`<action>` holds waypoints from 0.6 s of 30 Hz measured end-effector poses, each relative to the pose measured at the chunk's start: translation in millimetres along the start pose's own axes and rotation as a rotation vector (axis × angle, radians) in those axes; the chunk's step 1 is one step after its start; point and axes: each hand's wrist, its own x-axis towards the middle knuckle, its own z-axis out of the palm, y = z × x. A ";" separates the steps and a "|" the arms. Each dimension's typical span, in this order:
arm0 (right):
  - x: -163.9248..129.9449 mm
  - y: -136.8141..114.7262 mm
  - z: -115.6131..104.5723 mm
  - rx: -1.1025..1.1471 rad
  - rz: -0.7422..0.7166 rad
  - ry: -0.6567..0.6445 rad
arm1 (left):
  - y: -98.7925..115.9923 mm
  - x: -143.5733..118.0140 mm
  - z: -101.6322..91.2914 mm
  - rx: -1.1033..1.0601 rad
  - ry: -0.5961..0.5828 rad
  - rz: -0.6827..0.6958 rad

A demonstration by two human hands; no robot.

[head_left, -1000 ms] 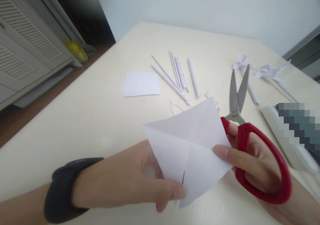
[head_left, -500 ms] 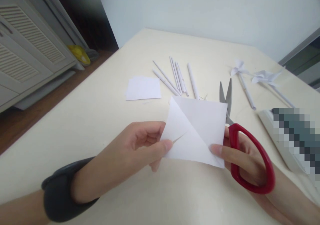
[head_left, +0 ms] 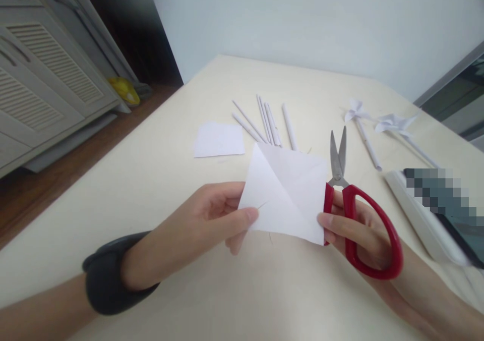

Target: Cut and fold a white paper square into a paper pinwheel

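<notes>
The left hand (head_left: 212, 215) pinches the left edge of a creased white paper square (head_left: 285, 194) between thumb and fingers, beside a short cut in that edge. The right hand (head_left: 355, 230) grips the red-handled scissors (head_left: 351, 205), fingers through the handle loop, and its forefinger also presses the paper's lower right corner. The scissor blades point away from the person, slightly parted. The paper is held just above the tabletop (head_left: 151, 179). A dark band sits on the left wrist. Farther back lie a small paper sheet (head_left: 219, 139), several rolled paper sticks (head_left: 264, 121) and two paper pinwheels (head_left: 378, 121).
</notes>
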 end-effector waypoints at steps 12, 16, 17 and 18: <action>1.1 25.3 2.9 0.026 -0.172 0.052 | -12.7 4.6 6.5 -0.150 -0.200 -0.025; -0.9 24.2 7.5 0.005 -0.183 0.034 | -13.8 1.8 13.2 -0.097 -0.234 -0.054; -0.8 24.3 9.0 -0.003 -0.191 0.033 | -12.9 0.4 14.8 -0.071 -0.234 -0.080; -0.6 24.6 10.6 -0.013 -0.195 0.033 | -11.8 -1.1 16.2 -0.036 -0.229 -0.103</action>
